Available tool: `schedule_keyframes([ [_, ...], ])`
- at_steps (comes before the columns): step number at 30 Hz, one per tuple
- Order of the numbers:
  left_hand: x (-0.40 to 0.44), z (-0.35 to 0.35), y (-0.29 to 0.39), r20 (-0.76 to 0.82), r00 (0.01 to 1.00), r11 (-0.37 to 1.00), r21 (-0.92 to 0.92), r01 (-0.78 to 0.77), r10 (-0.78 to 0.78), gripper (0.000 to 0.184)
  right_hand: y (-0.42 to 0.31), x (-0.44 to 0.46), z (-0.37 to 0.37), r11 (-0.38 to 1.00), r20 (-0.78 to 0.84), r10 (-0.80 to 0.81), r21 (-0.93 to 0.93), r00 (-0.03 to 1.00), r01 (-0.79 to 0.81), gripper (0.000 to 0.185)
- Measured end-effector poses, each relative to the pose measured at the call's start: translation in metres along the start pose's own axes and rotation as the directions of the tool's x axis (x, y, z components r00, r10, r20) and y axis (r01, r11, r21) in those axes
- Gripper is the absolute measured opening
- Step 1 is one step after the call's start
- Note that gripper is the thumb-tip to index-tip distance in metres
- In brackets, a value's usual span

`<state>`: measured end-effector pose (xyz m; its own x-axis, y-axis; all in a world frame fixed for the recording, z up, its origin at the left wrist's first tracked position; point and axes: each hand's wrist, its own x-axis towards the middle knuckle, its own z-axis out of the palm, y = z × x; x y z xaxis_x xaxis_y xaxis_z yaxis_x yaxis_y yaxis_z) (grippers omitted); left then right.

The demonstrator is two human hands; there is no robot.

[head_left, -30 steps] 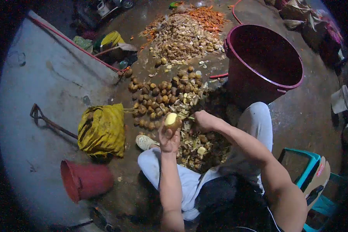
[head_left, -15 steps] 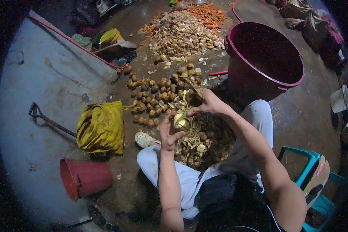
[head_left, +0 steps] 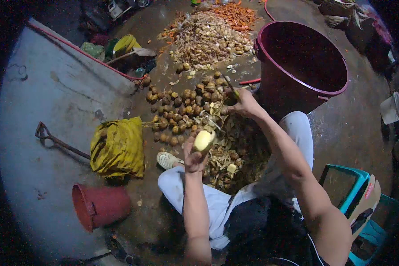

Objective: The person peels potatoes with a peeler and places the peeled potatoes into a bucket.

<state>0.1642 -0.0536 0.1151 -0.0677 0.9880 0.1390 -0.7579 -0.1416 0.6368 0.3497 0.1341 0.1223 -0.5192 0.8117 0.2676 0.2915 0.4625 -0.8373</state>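
Left hand (head_left: 195,155): fingers wrapped round the underside and left of an oblong tuber (head_left: 204,141), grip closed on it, smooth pale-yellow flesh facing up, brown skin along the lower edge. Right hand (head_left: 246,105): fingers closed round a slim dark tool (head_left: 236,94) with a yellow-green patch, just up and right of the tuber; full finger wrap hidden. Can't tell what the thin pale curved strip between the hands is, peel or part of the tool. Step looks like mid-peel, blade off the flesh. Another stroke would call for remaining skin turned toward the tool, a steady left grip and fingertips out of its path. Tuber sits near mid-frame, above the peelings (head_left: 224,170), which are thin, curled, damp-looking, cream and brown. Up and left of the hands: round, rough brown tubers (head_left: 177,108) loose on the wet brown concrete floor (head_left: 346,137). Top centre: broad heap of pale, flaky pieces (head_left: 208,42), bright orange scraps (head_left: 239,17) along its upper right. Upper right: deep maroon plastic tub (head_left: 279,91), round rim, smooth wall. Left of frame: crinkled yellow woven sack (head_left: 117,148), rusty metal handle (head_left: 62,144) beside it. Lower left: red plastic bucket (head_left: 108,206) tipped on its side. Lower right: teal plastic stool (head_left: 361,177), tan cardboard piece (head_left: 369,199) against it.
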Motion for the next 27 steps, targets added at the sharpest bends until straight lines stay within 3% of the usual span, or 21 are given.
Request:
schedule_keyframes([
  [1,0.0,-0.001,-0.001,-0.023,0.998,0.999,0.022,-0.049,0.05,0.077,0.013,0.001,0.012,0.999,0.009,0.034,0.005,0.999,-0.034,0.053],
  [2,0.003,0.001,0.001,-0.012,0.999,0.999,0.023,-0.048,0.048,0.077,-0.015,-0.005,0.005,0.997,0.036,-0.057,0.062,0.998,0.054,0.052],
  [4,0.003,0.006,0.003,-0.065,0.998,0.967,0.253,-0.005,0.022,0.077,-0.049,-0.013,0.004,0.978,0.114,-0.185,0.115,0.976,0.172,0.051],
  [5,0.003,0.0,0.001,-0.033,0.999,0.942,0.335,-0.014,0.026,0.075,-0.056,-0.014,-0.002,0.986,0.099,-0.157,0.065,0.983,0.151,0.051],
  [6,0.0,-0.006,-0.004,-0.044,0.999,0.943,0.333,-0.005,0.021,0.075,-0.063,-0.017,-0.006,0.992,0.085,-0.125,0.022,0.989,0.124,0.051],
  [8,0.001,-0.011,-0.011,-0.032,0.999,0.996,0.085,-0.011,0.014,0.079,-0.04,-0.006,-0.006,0.995,0.024,0.096,-0.003,0.995,-0.096,0.052],
  [9,-0.004,-0.008,-0.016,-0.174,0.982,0.998,0.021,-0.063,0.066,0.081,-0.034,-0.006,-0.009,0.997,0.012,0.065,0.032,0.998,-0.066,0.052],
  [10,-0.003,-0.009,-0.013,-0.168,0.983,0.997,0.027,-0.066,0.07,0.081,-0.03,-0.005,-0.005,0.998,0.007,0.059,0.034,0.998,-0.059,0.052],
  [12,0.0,-0.007,-0.01,-0.115,0.991,0.985,0.165,-0.05,0.07,0.081,-0.048,-0.013,0.002,0.973,0.009,-0.203,0.111,0.979,0.2,0.054],
  [14,0.0,-0.014,-0.017,-0.117,0.989,0.977,0.205,-0.064,0.089,0.077,-0.07,-0.021,0.0,0.981,0.04,-0.184,0.072,0.982,0.18,0.057],
  [16,-0.004,-0.016,-0.019,-0.223,0.965,0.971,0.223,-0.086,0.136,0.074,-0.026,-0.01,0.007,0.996,-0.03,-0.001,-0.085,1.0,-0.001,0.058],
  [17,-0.002,-0.017,-0.019,-0.142,0.984,0.994,0.033,-0.103,0.107,0.074,-0.023,-0.006,-0.003,1.0,-0.054,0.022,0.015,0.998,-0.021,0.058],
  [18,-0.002,-0.017,-0.019,-0.137,0.984,0.994,0.037,-0.105,0.109,0.074,-0.021,-0.004,-0.005,0.991,-0.044,0.126,-0.038,0.991,-0.127,0.055],
  [19,-0.001,-0.017,-0.018,-0.203,0.975,0.996,0.042,-0.084,0.091,0.074,-0.022,-0.007,-0.001,0.992,-0.052,0.122,-0.037,0.991,-0.124,0.055],
  [22,0.0,-0.013,-0.01,-0.137,0.99,0.985,0.172,0.009,0.015,0.078,-0.038,-0.017,0.016,0.976,-0.024,-0.216,-0.032,0.976,0.215,0.061],
  [24,-0.001,-0.011,-0.018,-0.182,0.97,0.974,0.189,-0.125,0.16,0.081,-0.036,-0.014,0.008,0.992,0.007,-0.08,0.097,0.997,0.079,0.063],
  [25,-0.003,-0.019,-0.018,-0.188,0.977,0.993,0.073,-0.092,0.104,0.078,-0.036,-0.009,-0.005,0.997,-0.023,0.043,-0.068,0.999,-0.044,0.059],
  [27,-0.003,-0.008,-0.015,-0.203,0.972,0.993,0.031,-0.113,0.117,0.078,-0.025,-0.006,-0.002,0.999,-0.048,0.039,0.007,0.998,-0.039,0.053],
])
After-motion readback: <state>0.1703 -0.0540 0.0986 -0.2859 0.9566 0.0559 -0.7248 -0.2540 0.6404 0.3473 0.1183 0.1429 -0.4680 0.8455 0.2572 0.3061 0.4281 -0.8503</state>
